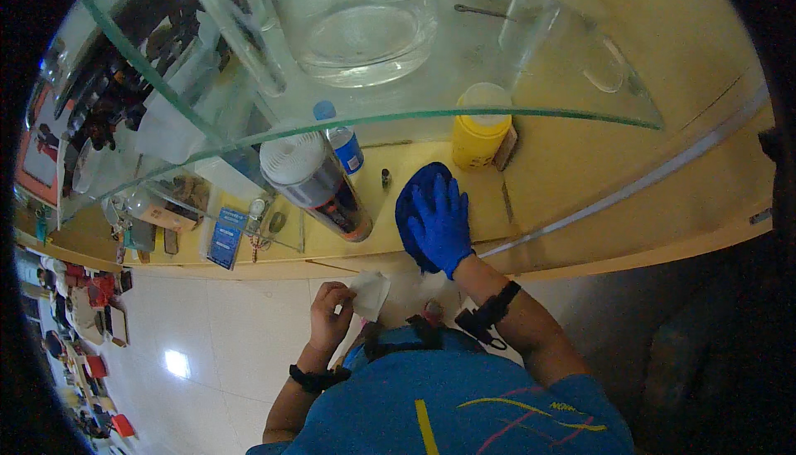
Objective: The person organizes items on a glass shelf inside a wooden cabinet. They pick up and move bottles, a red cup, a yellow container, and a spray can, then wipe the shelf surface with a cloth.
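Observation:
My right hand [439, 223], in a blue rubber glove, lies flat with fingers spread on a dark blue cloth [408, 206] on the light wooden shelf [385, 231]. Bare and held low in front of the shelf edge, my left hand [333, 312] pinches a small whitish sheet [372, 296] between thumb and fingers. Just behind the cloth stands a yellow plastic container [479, 138] with a pale lid. To the cloth's left are a small dark object [386, 178] and a tall clear cylinder [323, 190] with a white ribbed top.
A glass shelf [398, 120] juts out above, bearing a large clear glass vessel [367, 38]. Beneath it stands a blue-labelled bottle [346, 149]. Further left lie a blue printed card [226, 237], a wristwatch [257, 208] and a bottle with a peach label [163, 211].

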Tool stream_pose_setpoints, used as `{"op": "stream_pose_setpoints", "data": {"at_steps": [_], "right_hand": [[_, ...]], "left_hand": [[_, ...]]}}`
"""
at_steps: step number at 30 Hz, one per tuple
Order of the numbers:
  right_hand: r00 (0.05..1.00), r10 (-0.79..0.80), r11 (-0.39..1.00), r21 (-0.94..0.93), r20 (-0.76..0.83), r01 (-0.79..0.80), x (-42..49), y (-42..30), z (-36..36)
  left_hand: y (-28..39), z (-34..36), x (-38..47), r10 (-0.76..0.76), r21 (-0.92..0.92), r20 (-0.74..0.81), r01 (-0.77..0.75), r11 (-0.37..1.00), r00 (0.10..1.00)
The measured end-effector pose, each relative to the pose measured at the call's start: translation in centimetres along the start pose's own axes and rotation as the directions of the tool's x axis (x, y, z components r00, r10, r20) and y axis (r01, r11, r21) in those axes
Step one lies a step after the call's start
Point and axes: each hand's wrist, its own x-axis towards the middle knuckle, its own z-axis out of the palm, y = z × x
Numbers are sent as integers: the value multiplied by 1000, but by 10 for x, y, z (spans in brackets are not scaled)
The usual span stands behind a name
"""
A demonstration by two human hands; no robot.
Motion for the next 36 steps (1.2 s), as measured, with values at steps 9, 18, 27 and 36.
{"op": "stream_pose_setpoints", "data": {"at_steps": [9, 18, 27, 36], "right_hand": [[959, -241, 959, 116, -147, 259, 81, 21, 26], [954, -283, 959, -61, -98, 278, 108, -10, 20], [999, 7, 991, -130, -46, -13, 111, 10, 21], [998, 68, 972, -223, -14, -69, 108, 23, 18]], "left_hand": [[-13, -5, 2, 64, -16, 78, -63, 998, 995], [-14, -6, 0, -26, -6, 90, 26, 1000, 996], [-11, -9, -7, -48, 8, 68, 47, 999, 997], [-21, -30, -23, -79, 73, -83, 85, 994, 993]]}}
